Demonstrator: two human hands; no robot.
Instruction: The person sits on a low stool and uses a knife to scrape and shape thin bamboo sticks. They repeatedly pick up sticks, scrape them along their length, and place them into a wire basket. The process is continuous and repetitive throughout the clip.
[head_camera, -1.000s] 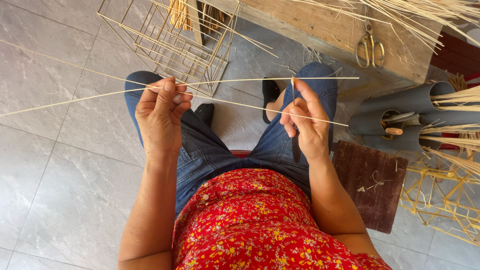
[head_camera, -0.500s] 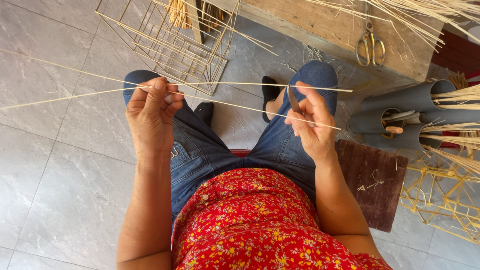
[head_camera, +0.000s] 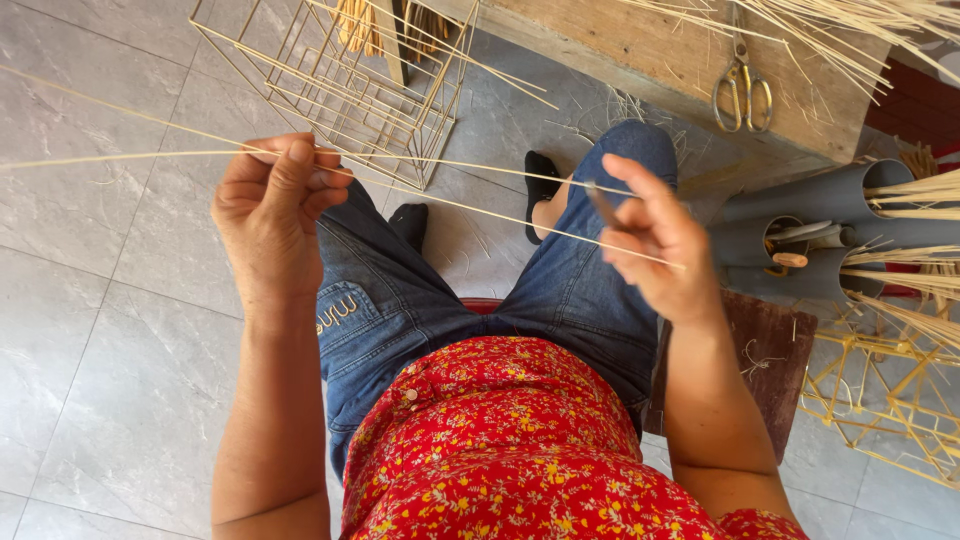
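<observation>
Two thin bamboo strips (head_camera: 470, 205) cross above our lap, long and pale, running from far out over the grey tile floor (head_camera: 90, 330) on our left toward the right knee. Left hand (head_camera: 270, 215): fingers curled together, thumb pressed down, pinched on the strips where they meet. Right hand (head_camera: 650, 245): fingers bunched around the other ends of the strips, index raised; it is motion-blurred, and a small dark tool seems to sit in the grip (we cannot make out its kind). Below the strips, blue jeans (head_camera: 430, 300) and a red flowered top (head_camera: 500, 450); dark shoes show past the knees. Ahead on the floor, an open box frame (head_camera: 340, 85) of the same slender sticks, standing tilted. Beyond, a wooden bench (head_camera: 690, 60) with scissors (head_camera: 742, 85) lying on it, loose strips fanned over its right end. To the right, grey pipes (head_camera: 800, 215) holding strips, and another stick frame (head_camera: 890, 390) near them.
</observation>
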